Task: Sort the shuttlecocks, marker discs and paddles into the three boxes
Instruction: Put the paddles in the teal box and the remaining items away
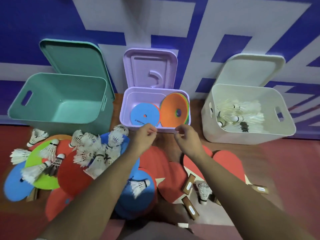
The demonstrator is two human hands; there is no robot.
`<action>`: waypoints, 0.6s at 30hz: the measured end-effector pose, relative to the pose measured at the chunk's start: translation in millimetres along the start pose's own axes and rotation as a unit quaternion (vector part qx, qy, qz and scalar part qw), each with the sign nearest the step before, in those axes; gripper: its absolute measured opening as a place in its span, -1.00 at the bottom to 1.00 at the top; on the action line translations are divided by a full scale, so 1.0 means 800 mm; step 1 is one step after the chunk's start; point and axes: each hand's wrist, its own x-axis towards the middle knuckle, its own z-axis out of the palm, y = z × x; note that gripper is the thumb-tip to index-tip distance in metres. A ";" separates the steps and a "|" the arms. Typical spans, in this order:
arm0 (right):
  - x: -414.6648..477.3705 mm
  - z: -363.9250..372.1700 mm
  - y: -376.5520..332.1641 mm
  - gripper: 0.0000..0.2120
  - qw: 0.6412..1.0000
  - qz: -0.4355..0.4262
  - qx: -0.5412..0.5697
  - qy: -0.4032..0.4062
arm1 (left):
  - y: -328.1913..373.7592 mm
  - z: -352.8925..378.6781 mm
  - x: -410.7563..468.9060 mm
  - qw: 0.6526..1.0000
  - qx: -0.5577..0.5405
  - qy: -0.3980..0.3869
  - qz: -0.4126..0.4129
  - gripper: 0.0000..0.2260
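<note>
Floor: pile (93, 153) lies before lilac box (124, 108).
Hands: left hand (145, 136), right hand (187, 138) at its front rim, fingers loosely curled, empty.
Reason: I judge marker discs (145, 116) belong inside.

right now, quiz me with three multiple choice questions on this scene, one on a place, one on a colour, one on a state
1. Where do the already sorted shuttlecocks lie?
A) teal box
B) purple box
C) white box

2. What colour is the disc on the left inside the purple box?
A) blue
B) black
C) yellow

3. What state is the teal box in?
A) open and empty
B) shut under its lid
C) lying on its side

Answers:
1 C: white feathers show inside the right-hand box.
2 A: that disc is plainly blue, next to the orange disc.
3 A: its mouth is uncovered and its bare floor shows.
</note>
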 end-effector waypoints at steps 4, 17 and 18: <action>-0.053 -0.028 0.059 -0.84 1.000 0.025 -0.001 -0.013 | -0.008 0.061 -0.063 0.999 0.019 -0.026 -0.009 -0.84; -0.180 -0.060 0.227 -0.80 0.987 0.106 -0.045 -0.109 | -0.016 0.232 -0.160 0.953 0.265 -0.104 -0.103 -0.65; -0.181 -0.060 0.232 -0.79 0.988 0.107 -0.040 -0.108 | -0.017 0.240 -0.159 0.948 0.285 -0.096 -0.101 -0.64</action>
